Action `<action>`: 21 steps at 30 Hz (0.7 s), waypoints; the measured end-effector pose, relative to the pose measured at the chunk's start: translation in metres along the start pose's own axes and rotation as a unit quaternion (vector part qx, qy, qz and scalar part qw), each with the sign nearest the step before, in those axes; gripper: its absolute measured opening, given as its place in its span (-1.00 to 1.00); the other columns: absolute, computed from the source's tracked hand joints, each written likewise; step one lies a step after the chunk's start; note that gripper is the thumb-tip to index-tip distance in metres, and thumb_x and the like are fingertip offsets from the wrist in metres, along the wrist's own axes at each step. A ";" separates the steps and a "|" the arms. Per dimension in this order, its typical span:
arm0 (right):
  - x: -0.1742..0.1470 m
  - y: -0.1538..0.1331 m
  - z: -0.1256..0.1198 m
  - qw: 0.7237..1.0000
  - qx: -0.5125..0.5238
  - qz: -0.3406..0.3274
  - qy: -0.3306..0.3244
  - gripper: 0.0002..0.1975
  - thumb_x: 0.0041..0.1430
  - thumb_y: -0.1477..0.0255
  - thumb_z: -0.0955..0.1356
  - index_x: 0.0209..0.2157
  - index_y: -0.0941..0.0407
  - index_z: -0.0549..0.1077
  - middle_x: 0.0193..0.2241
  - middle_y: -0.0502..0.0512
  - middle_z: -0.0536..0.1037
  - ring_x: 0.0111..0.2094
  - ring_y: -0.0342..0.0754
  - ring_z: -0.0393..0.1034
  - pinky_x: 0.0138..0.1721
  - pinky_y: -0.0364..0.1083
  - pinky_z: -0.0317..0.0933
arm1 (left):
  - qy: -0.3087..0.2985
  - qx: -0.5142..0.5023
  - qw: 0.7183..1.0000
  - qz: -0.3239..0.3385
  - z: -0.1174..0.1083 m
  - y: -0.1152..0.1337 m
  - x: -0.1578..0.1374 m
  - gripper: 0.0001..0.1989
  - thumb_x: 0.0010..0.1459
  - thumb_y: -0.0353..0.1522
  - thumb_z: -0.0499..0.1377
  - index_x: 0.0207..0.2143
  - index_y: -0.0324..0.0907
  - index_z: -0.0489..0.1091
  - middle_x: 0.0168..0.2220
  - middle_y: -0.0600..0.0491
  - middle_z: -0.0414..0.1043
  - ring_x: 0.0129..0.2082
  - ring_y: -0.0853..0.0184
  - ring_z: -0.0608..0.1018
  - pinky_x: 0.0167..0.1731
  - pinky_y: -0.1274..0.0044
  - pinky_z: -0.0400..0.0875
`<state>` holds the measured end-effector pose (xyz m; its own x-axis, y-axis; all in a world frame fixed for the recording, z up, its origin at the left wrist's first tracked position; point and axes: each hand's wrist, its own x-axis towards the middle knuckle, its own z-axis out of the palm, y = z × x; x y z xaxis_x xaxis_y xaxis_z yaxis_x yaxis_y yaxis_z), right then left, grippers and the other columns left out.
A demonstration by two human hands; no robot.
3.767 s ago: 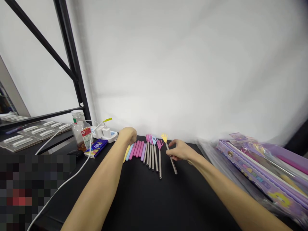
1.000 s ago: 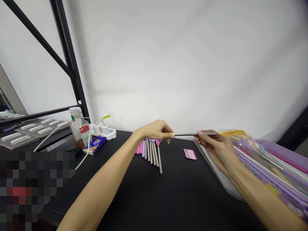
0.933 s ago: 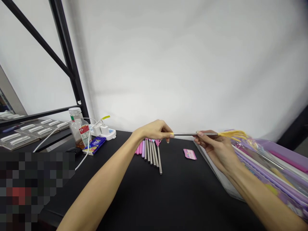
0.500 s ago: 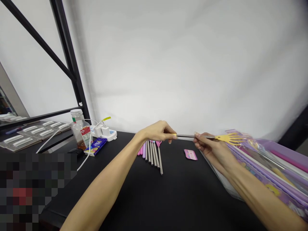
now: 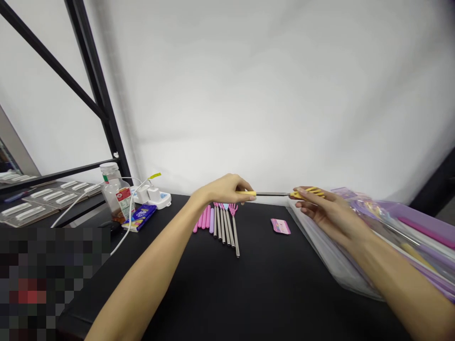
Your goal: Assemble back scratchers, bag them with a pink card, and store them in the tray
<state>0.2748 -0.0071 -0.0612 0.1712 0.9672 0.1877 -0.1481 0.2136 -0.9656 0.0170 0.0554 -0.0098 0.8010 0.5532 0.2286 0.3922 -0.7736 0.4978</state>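
Observation:
A telescopic back scratcher (image 5: 272, 194) with a thin steel rod lies level between my two hands, above the black table. My left hand (image 5: 227, 187) is closed around its yellow handle. At the other end, the fingers of my right hand (image 5: 325, 208) grip the yellow claw-shaped head, partly covering it. Below my left hand, several steel rods with pink and blue claw heads (image 5: 232, 208) lie side by side on the table. Beside them are several pink handles (image 5: 204, 220) and a lilac handle (image 5: 212, 220), their upper ends partly hidden by my left hand.
A small pink packet (image 5: 280, 226) lies on the table. To the right are a clear plastic bag (image 5: 334, 260) and purple packages (image 5: 419, 222). On the left stand a jar (image 5: 115, 192), a blue snack packet (image 5: 144, 215) and a white power strip (image 5: 163, 200) with cables.
My right hand has gone from the rod to the claw head. The claw is nearer my left hand, and the visible rod is shorter. More of the yellow handle shows.

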 end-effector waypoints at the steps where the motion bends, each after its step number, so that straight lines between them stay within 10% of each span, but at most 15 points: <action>1: 0.000 -0.002 -0.004 0.999 -0.041 -0.008 -0.018 -0.62 -0.21 0.26 0.59 -0.32 0.12 0.57 -0.32 0.12 0.58 -0.37 -0.11 0.47 -0.36 -0.22 0.38 | -0.013 0.006 1.000 -0.006 -0.002 -0.003 -0.001 -0.69 0.19 -0.20 0.13 -0.34 -0.27 0.51 -0.45 0.03 0.49 -0.51 0.44 0.42 -0.48 0.58 0.21; 7: -0.005 -0.003 -0.008 0.926 -0.336 -0.084 -0.150 -0.56 0.02 0.08 0.45 -0.21 0.14 0.56 -0.45 0.13 0.56 -0.47 -0.04 0.40 -0.39 -0.06 0.31 | -0.051 -0.005 0.999 -0.008 0.003 -0.012 0.002 -0.75 0.19 -0.26 0.15 -0.32 -0.27 0.50 -0.41 -0.03 0.54 -0.44 0.38 0.54 -0.43 0.56 0.34; 13: -0.007 -0.001 0.001 0.899 -0.389 -0.139 -0.146 -0.55 0.06 0.00 0.38 -0.39 0.14 0.57 -0.45 0.12 0.55 -0.36 0.02 0.40 -0.24 -0.04 0.26 | -0.043 -0.078 0.996 -0.012 0.010 -0.002 0.006 -0.80 0.14 -0.31 0.20 -0.36 -0.31 0.48 -0.48 -0.04 0.51 -0.54 0.38 0.54 -0.51 0.56 0.39; 21: -0.007 -0.009 -0.006 0.932 -0.296 0.045 -0.204 -0.50 0.00 0.00 0.42 -0.50 0.22 0.47 -0.61 -0.02 0.26 -0.62 -0.26 -0.02 -0.61 -0.16 -0.23 | 0.035 0.040 0.991 0.123 0.032 0.010 0.021 -0.71 0.12 -0.41 0.16 -0.65 -0.27 0.33 -0.69 0.17 0.16 -0.64 0.53 0.17 -0.57 0.58 0.06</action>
<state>0.2803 -0.0165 -0.0548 -0.2191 0.9750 0.0374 0.4400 0.1329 -0.8881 0.0515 0.0496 -0.0267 0.8447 0.3626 0.3937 0.2260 -0.9084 0.3517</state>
